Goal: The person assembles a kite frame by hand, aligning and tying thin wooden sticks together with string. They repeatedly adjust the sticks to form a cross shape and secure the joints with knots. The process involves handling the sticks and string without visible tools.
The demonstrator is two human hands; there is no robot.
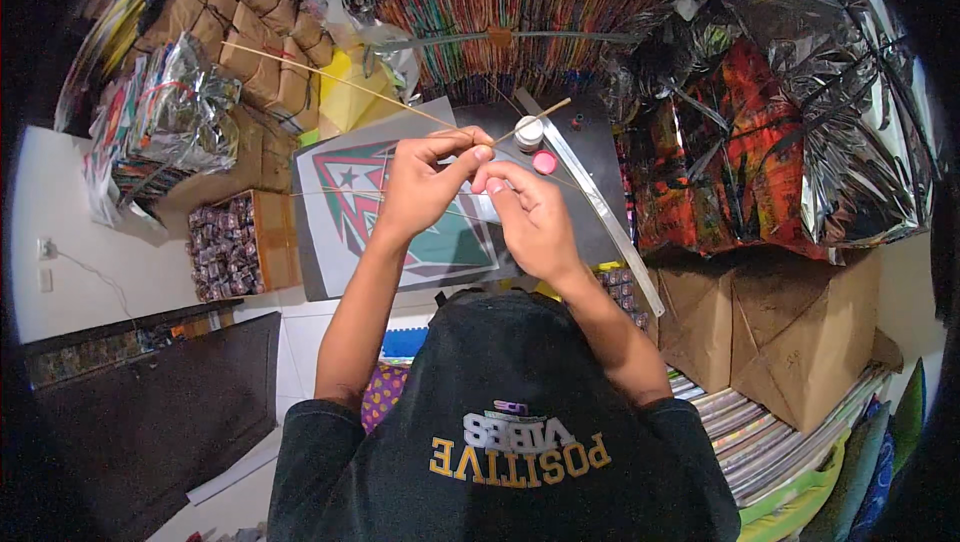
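Between both hands, a thin stick (pixel 340 80) runs up-left from the pinched left hand (pixel 425 182); a shorter stick (pixel 530 120) slants up-right. Right hand (pixel 525 212) pinches alongside, over the surface (pixel 600 157).

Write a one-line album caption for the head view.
Left hand and right hand pinch thin sticks above a printed sheet, small jars beside.

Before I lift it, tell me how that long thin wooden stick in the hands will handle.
The long thin wooden stick looks very slender, so it is probably light and springy and may snap if bent hard. The left hand and right hand pinch it with fingertips only; being round, it would likely roll on the dark board.
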